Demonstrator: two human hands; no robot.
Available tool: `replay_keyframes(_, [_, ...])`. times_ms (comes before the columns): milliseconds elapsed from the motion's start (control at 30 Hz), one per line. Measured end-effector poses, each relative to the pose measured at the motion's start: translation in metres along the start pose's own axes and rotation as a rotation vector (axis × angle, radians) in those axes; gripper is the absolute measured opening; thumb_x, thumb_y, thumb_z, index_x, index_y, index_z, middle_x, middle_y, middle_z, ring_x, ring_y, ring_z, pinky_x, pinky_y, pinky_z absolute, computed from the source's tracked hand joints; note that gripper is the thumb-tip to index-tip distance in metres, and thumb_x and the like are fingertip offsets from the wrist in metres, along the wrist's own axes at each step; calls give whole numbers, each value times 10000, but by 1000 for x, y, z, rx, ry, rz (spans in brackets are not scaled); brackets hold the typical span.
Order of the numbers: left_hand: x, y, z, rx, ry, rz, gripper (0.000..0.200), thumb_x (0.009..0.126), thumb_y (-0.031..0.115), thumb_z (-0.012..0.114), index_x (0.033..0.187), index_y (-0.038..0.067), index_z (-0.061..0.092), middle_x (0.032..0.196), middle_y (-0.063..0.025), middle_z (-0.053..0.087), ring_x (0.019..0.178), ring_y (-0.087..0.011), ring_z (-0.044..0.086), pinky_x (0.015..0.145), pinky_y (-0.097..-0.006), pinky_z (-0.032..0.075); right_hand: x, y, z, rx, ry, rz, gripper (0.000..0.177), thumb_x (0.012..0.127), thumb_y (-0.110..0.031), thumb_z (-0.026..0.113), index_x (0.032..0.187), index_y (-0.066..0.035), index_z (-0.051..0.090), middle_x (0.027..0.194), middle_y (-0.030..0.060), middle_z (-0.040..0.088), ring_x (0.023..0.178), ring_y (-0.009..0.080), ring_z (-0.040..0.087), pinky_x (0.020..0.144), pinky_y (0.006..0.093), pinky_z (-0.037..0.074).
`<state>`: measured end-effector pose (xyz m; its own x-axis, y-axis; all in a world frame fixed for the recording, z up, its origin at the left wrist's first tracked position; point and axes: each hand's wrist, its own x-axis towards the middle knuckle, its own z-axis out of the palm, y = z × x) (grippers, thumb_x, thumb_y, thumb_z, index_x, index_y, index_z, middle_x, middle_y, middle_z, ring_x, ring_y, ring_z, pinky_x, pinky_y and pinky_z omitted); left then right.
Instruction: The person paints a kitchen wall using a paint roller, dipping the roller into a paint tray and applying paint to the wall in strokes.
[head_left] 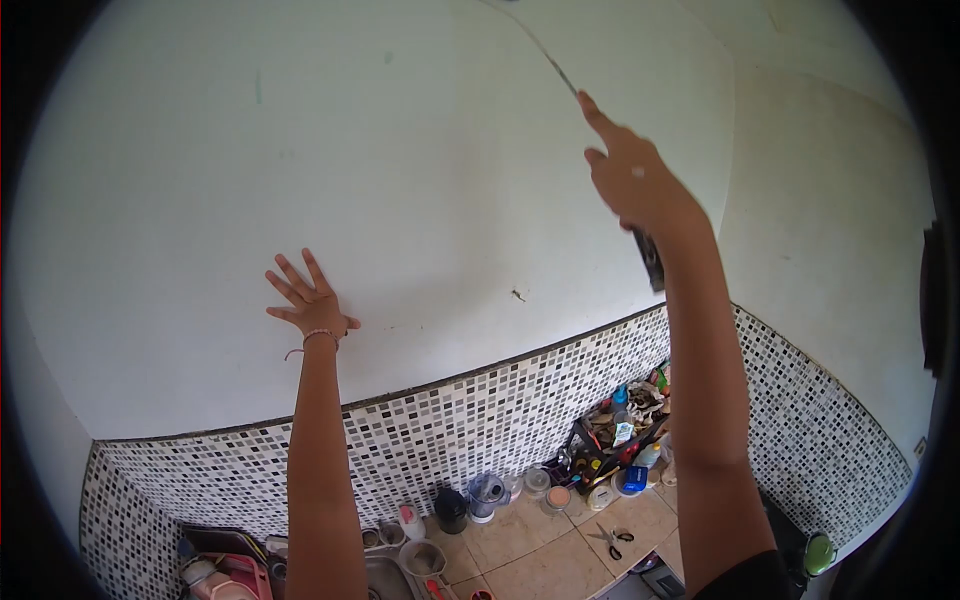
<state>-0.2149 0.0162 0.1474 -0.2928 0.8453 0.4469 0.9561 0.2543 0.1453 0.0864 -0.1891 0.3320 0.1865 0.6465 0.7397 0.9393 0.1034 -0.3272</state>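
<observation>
My left hand [310,306] presses flat on the white wall [430,210], fingers spread, a thin bracelet at the wrist. Higher up to the right, my right hand [635,175] is closed around a tool with a dark handle [648,262], whose lower end sticks out below the palm. The index finger stretches up along the wall. From its tip a thin dark line [550,60] curves up and left across the wall. The hand hides most of the tool, and I cannot tell its kind.
Below the wall runs a mosaic-tile band [430,430] above a tiled counter [540,550]. Scissors [612,541], a blender jug [486,496], a dark canister [450,510], a strainer [423,558] and a crowded rack [610,440] stand or lie there. A sink [388,578] is at the bottom.
</observation>
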Motion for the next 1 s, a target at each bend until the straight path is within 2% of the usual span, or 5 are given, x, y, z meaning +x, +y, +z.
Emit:
replay_keyframes(367, [3,-3,5,-19,4,11,1582,513,531,917,1505,80,-230,1510,-351,-262,1378,-577,-220,1003,-780,216,120,-38,-63,-65,26,-26,646,937,-130,424,1550,-231,245,716,98,536,413,157,511,454,316,503])
replay_keyframes(433, [5,-4,4,-26,7,13,1580,514,532,917,1507,82,-226,1512,-348,-263,1380,-576,-218,1003,-780,217,101,-76,-81,-180,24,194,414,1005,-166,398,1383,-1,423,747,83,570,568,158,547,535,312,481])
replay_keyframes(600, [3,-6,3,-43,12,23,1577,509,539,914,1514,85,-212,1515,-349,-254,1384,-575,-210,1001,-781,218,160,-25,-79,-121,-28,-74,642,962,-108,434,1555,-235,221,744,114,555,423,149,505,441,317,500])
replay_keyframes(833, [6,-10,6,-56,62,40,1589,483,567,911,1522,75,-186,1513,-363,-241,1375,-596,-198,983,-792,230,-7,28,-74,-295,-267,56,656,986,-112,501,1547,-308,222,1315,282,546,522,175,559,472,329,531])
replay_keyframes(1000, [4,-9,8,-43,67,47,1619,447,574,918,1522,66,-181,1514,-365,-234,1373,-601,-193,974,-793,247,15,22,-86,-344,-200,63,627,1007,-155,469,1534,-390,223,1404,256,476,494,90,496,436,272,508])
